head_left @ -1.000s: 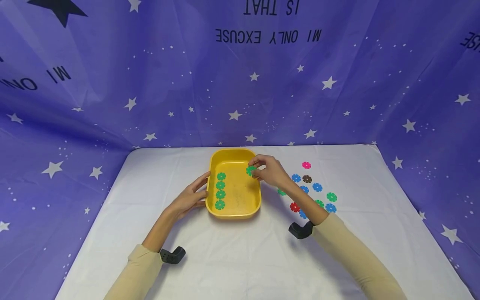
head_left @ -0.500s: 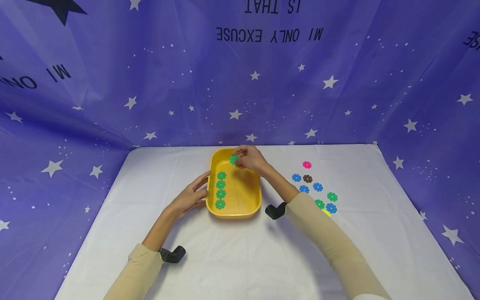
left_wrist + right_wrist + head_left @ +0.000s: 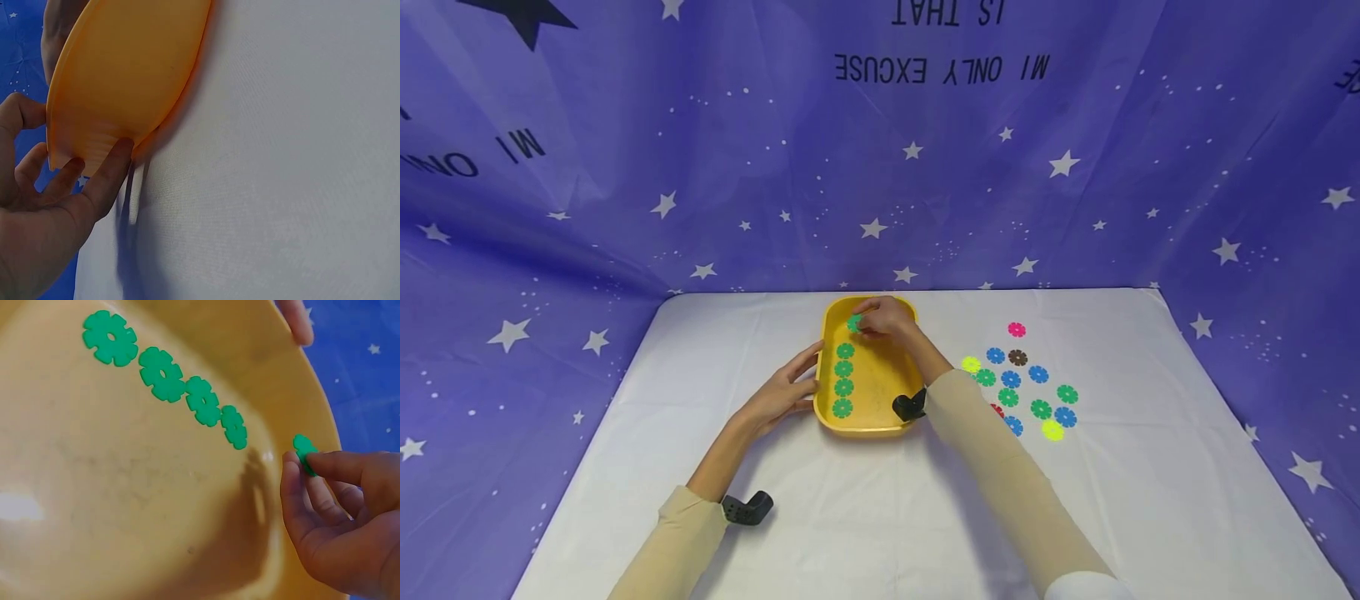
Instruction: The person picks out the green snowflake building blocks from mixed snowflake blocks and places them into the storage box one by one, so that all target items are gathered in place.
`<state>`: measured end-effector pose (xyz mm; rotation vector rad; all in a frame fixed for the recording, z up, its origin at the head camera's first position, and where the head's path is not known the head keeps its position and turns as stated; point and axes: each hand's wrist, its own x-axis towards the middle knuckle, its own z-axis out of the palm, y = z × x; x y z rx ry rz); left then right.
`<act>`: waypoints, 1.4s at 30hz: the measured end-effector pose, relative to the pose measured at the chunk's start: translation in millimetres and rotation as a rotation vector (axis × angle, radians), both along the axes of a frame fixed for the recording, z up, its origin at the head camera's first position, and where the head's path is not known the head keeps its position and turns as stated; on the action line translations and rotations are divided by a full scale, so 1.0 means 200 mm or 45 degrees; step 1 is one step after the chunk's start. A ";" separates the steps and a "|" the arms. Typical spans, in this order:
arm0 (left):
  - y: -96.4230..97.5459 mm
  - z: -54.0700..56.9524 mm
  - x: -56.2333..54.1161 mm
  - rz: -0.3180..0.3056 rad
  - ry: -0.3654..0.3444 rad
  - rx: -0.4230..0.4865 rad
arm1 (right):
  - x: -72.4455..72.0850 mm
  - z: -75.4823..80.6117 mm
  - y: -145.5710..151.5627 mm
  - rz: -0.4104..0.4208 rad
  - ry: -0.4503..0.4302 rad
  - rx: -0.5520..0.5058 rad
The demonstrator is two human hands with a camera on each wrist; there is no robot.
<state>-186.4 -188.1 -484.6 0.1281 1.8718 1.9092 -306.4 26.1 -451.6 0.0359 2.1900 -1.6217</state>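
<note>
With its fingers apart against the left side of the tray (image 3: 883,379), the left hand (image 3: 775,398) should steady it while the right hand (image 3: 886,318), pinching a green disc (image 3: 854,323) at the tray's far end, ideally lowers that flat without nudging the row of four discs (image 3: 844,387).

The tray (image 3: 125,456) looks glossy plastic, the green discs (image 3: 170,387) matt plastic.

purple backdrop (image 3: 820,167) | white stars (image 3: 1063,164) | dark star (image 3: 526,15), top left | upside-down black lettering (image 3: 951,68) | white tablecloth (image 3: 842,517)
</note>
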 end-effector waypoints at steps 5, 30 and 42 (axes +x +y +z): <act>0.01 0.00 0.00 -0.005 -0.008 0.012 | -0.01 -0.04 -0.03 -0.077 -0.059 -0.002; 0.03 0.00 -0.01 -0.010 -0.007 -0.003 | -0.01 -0.12 -0.09 -0.213 0.014 0.276; 0.00 0.00 0.00 0.020 -0.021 -0.021 | -0.05 -0.02 -0.08 -0.029 0.058 0.294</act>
